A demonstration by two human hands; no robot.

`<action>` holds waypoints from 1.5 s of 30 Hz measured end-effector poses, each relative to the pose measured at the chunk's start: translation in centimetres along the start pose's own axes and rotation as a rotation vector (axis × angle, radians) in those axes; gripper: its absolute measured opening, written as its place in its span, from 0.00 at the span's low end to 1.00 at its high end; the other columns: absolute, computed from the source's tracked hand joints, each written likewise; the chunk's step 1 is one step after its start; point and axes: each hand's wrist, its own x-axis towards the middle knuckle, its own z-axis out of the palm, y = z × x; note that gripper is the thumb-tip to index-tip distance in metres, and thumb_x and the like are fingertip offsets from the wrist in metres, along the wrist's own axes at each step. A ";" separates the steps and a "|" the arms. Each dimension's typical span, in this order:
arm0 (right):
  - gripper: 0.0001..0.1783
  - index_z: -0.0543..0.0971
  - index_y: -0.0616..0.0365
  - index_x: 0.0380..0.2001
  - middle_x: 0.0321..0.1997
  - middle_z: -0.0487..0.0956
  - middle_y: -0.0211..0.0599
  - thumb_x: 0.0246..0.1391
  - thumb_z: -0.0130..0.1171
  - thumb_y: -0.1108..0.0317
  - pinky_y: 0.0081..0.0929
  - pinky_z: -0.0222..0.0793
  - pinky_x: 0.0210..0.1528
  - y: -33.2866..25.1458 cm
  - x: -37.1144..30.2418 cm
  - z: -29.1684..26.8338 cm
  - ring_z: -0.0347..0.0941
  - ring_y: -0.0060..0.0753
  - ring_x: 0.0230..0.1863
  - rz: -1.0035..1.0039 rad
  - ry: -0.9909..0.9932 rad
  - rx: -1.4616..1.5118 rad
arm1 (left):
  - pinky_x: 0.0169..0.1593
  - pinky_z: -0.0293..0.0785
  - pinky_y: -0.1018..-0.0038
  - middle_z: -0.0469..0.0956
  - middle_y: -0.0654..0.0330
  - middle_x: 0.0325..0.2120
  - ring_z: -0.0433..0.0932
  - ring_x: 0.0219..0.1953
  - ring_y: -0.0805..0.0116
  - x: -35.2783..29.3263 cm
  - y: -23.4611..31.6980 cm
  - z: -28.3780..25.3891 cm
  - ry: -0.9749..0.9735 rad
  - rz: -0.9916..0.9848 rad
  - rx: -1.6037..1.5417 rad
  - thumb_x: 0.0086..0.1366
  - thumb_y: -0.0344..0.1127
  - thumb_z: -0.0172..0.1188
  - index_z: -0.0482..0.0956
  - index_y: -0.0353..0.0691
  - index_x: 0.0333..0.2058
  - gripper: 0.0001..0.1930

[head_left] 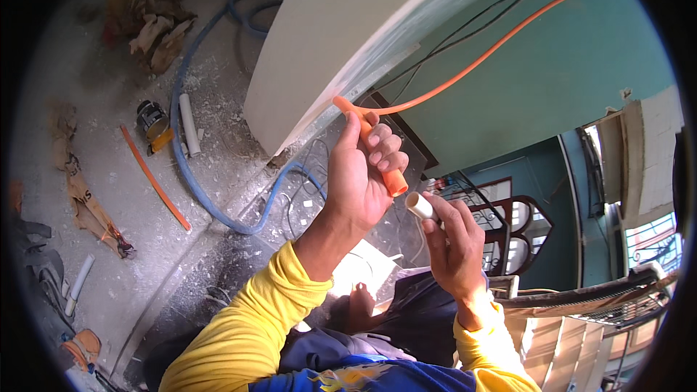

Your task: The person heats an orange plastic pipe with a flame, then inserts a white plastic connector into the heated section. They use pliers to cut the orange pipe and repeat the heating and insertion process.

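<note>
My left hand (352, 181) is wrapped round a short orange plastic pipe (394, 178), whose open lower end points toward my right hand. Pinched in the fingers of my right hand (457, 243) is a short white plastic pipe (419, 206), its open end turned up toward the orange one. A small gap separates the two pipe ends. A thinner orange tube (479, 62) runs from behind my left fingertips to the upper right; whether it joins the held pipe I cannot tell.
A pale wall edge (327, 36) stands just beyond my left hand. On the dusty floor lie a blue hose (185, 174), an orange strip (154, 178), a white pipe length (189, 125), a dark-labelled container (152, 120) and a torn brown bag (83, 189).
</note>
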 end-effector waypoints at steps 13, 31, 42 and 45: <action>0.25 0.85 0.51 0.56 0.36 0.79 0.32 0.55 0.77 0.67 0.34 0.70 0.37 8.7 -3.0 1.2 0.77 0.35 0.32 -0.067 0.160 -0.061 | 0.25 0.57 0.81 0.60 0.72 0.25 0.56 0.22 0.80 1.7 -7.1 -2.7 0.106 0.272 0.396 0.85 0.57 0.47 0.71 0.50 0.47 0.18; 0.18 0.87 0.56 0.56 0.32 0.80 0.37 0.64 0.72 0.68 0.33 0.72 0.28 7.4 -5.0 0.3 0.77 0.36 0.25 0.287 0.031 0.284 | 0.22 0.58 0.80 0.55 0.73 0.20 0.52 0.17 0.80 1.5 -9.6 -3.7 0.091 0.222 0.554 0.82 0.67 0.44 0.69 0.53 0.43 0.23; 0.17 0.88 0.53 0.54 0.33 0.81 0.35 0.62 0.74 0.66 0.34 0.74 0.26 6.5 -5.2 1.8 0.78 0.37 0.25 0.237 0.125 0.055 | 0.24 0.56 0.80 0.55 0.73 0.20 0.51 0.19 0.80 1.3 -9.6 -4.1 0.102 0.326 0.558 0.81 0.67 0.47 0.68 0.53 0.42 0.23; 0.16 0.87 0.54 0.53 0.31 0.80 0.35 0.64 0.72 0.65 0.36 0.73 0.26 6.3 -5.0 1.3 0.77 0.38 0.24 0.311 0.015 0.163 | 0.24 0.56 0.80 0.55 0.73 0.20 0.51 0.19 0.80 1.3 -9.0 -4.7 0.048 0.299 0.567 0.81 0.67 0.47 0.68 0.53 0.42 0.23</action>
